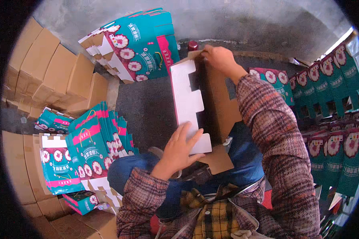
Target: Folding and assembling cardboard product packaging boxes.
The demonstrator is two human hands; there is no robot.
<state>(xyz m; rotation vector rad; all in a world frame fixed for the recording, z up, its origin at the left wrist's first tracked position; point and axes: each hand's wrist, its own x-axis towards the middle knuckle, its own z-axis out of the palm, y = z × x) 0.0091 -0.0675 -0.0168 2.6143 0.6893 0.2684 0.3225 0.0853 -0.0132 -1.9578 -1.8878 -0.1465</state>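
An unfolded cardboard carton [222, 105] stands tilted over my lap, its open end facing up. It shows brown board inside and a white notched flap [186, 92] along the left side. My right hand [220, 60] is closed on the carton's far edge, thumb and fingers pinching the board. My left hand [179, 151] lies spread against the near end of the white flap, its fingers apart and not wrapped round it. A brown end flap [218, 160] hangs open toward me. The carton's printed outer faces are mostly hidden.
Flat teal-and-pink printed cartons [147, 44] lean on the wall ahead. More stacked cartons [87, 143] stand at the left, beside brown boxes [54, 75]. Rows of teal cartons [335, 79] line the right. A dark red lid [193, 45] shows behind the carton.
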